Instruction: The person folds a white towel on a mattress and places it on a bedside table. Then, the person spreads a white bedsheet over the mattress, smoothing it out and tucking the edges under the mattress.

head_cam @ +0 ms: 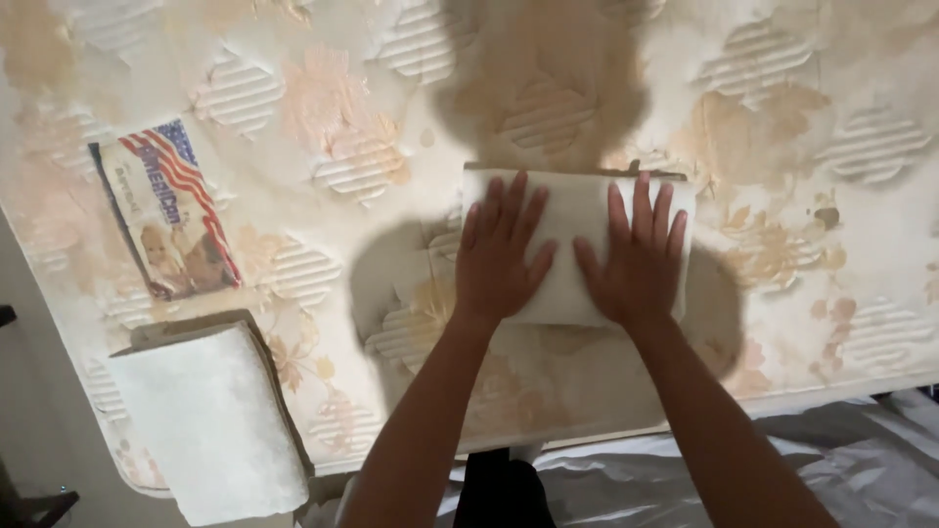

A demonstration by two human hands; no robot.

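Observation:
A folded white cloth (572, 200) lies on a quilted mattress (323, 108) with a pale floral pattern. My left hand (497, 256) presses flat on the cloth's left half, fingers spread. My right hand (636, 259) presses flat on its right half, fingers spread too. Both palms lie on top of the cloth and neither hand grips it. The cloth's lower middle is hidden under my hands.
A second folded white towel (210, 420) over a tan layer sits at the mattress's near left corner. A printed label (166, 210) with stripes is on the mattress at the left. Grey sheeting (861, 469) lies below the mattress edge at the right.

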